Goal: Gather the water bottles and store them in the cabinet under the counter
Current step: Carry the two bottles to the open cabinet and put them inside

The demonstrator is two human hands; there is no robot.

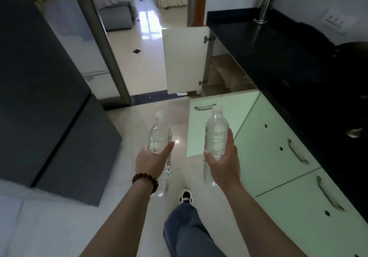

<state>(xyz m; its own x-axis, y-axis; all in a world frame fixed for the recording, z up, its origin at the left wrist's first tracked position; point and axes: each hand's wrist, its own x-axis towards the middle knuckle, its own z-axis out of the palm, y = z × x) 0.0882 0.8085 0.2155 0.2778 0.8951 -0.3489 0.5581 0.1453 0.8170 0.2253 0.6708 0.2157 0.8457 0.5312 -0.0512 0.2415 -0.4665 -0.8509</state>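
Both hands (152, 162) (222, 164) forward, fingers curled

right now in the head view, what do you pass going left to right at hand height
dark grey cabinet → left hand gripping the left bottle → right hand gripping the right bottle → pale green cabinet doors → black counter

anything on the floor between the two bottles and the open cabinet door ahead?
Nothing: in the head view only bare floor runs from the left bottle and right bottle to the open door.
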